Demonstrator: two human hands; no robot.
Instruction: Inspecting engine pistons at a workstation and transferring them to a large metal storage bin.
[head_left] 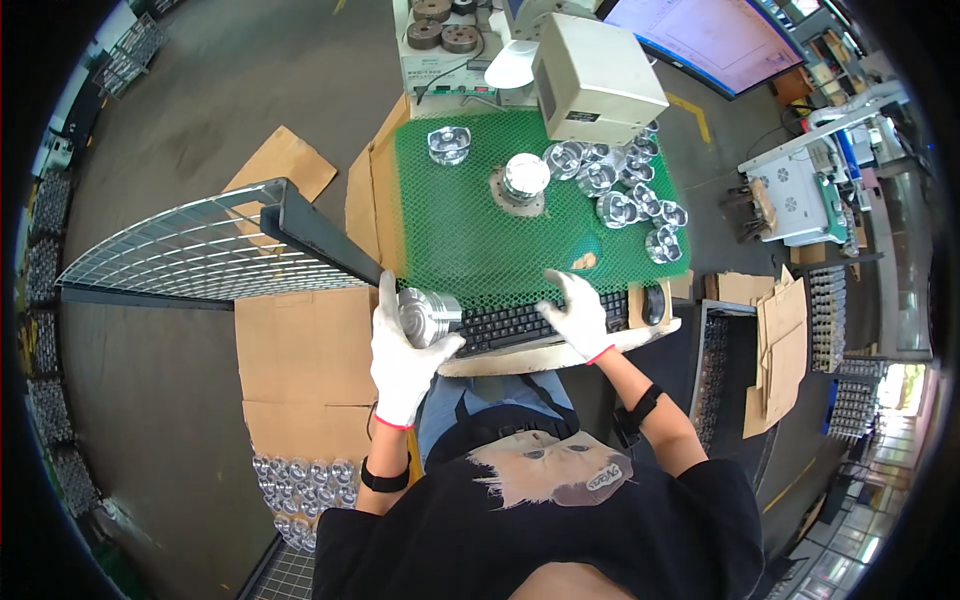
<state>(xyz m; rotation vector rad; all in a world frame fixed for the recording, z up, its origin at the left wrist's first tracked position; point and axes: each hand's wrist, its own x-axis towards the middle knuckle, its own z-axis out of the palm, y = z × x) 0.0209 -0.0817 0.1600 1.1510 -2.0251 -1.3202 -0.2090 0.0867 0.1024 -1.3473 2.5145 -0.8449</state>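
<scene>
My left hand (402, 365), in a white glove with a red cuff edge, grips a silver metal piston (428, 318) at the table's near left edge. Its thumb and fingers lie around the piston's side. My right hand (578, 318), gloved alike, holds nothing; its thumb and forefinger are apart over the right part of the black keyboard (505, 327). Another piston (526, 176) stands on a round metal base (518, 205) in the middle of the green mesh mat (465, 235). A single piston (449, 145) sits at the far left of the mat.
Several pistons (597, 178) cluster at the mat's right. Behind them stand a beige box-shaped machine (600, 85) and a monitor (710, 40). A black mouse (653, 305) lies right of the keyboard. To the left are a wire-grid rack (215, 245), cardboard (305, 345) and rows of pistons (305, 490).
</scene>
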